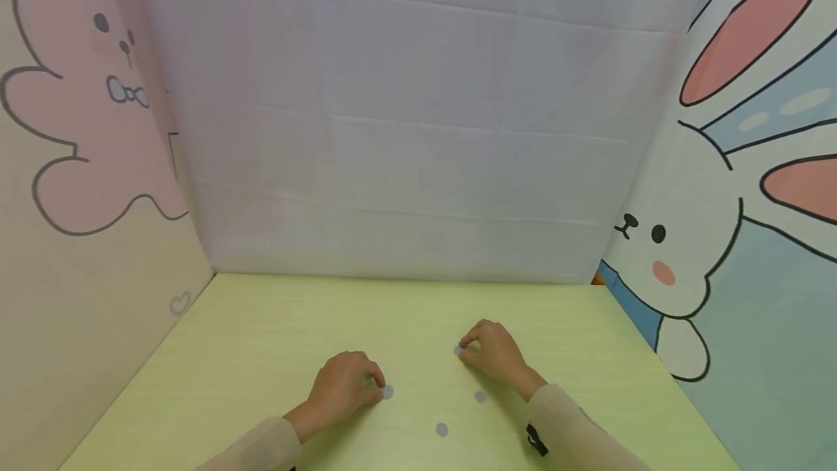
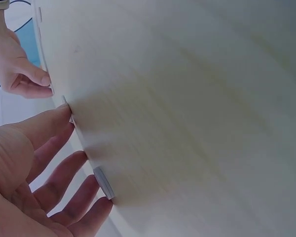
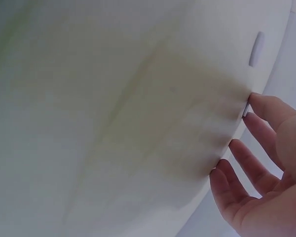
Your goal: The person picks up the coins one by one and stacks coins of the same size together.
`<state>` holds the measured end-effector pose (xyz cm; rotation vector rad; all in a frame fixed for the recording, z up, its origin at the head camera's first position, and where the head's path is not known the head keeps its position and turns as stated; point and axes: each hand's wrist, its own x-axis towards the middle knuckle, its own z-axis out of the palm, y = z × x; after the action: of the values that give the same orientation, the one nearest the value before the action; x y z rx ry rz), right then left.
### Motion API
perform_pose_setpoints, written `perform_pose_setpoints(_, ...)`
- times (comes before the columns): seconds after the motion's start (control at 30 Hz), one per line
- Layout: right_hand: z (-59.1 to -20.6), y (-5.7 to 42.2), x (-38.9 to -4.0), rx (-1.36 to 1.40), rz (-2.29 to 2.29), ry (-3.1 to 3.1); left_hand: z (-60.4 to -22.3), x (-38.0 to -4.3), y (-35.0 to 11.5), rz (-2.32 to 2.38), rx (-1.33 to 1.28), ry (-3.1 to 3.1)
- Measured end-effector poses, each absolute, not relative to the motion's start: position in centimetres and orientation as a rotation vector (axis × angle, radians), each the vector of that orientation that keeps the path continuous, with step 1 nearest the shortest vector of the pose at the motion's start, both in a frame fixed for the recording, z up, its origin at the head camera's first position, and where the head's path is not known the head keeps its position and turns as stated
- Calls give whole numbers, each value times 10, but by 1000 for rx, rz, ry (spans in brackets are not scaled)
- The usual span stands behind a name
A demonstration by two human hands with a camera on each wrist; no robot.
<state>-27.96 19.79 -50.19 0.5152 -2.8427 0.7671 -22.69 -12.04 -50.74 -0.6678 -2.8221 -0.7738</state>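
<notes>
On the pale yellow table, my left hand (image 1: pixel 344 385) pinches a small round grey disc (image 1: pixel 389 392) at its edge between thumb and finger. The left wrist view shows that disc (image 2: pixel 65 101) at the thumb tip, and a thicker grey piece (image 2: pixel 103 182) by the outer fingers, hidden in the head view. Farther off and to the right, my right hand (image 1: pixel 494 352) holds another grey disc (image 1: pixel 458 349) between thumb and forefinger. In the right wrist view its other fingertips (image 3: pixel 222 165) touch the tabletop, and a flat grey disc (image 3: pixel 257 49) lies beyond the thumb.
Two more grey discs lie nearer me, one disc (image 1: pixel 480 397) below the right hand and one disc (image 1: pixel 442 429) at the front. A white sheet (image 1: pixel 405 166) closes off the table's back edge. Printed panels with a pink figure (image 1: pixel 98 115) and a rabbit (image 1: pixel 680 238) flank the table (image 1: pixel 261 318).
</notes>
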Motion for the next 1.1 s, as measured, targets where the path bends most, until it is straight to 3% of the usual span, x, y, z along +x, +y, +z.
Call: perform_pose_setpoints(1.1, -499, 193, -278, 584, 611, -2836, -502, -224, -121, -816, -671, -2821)
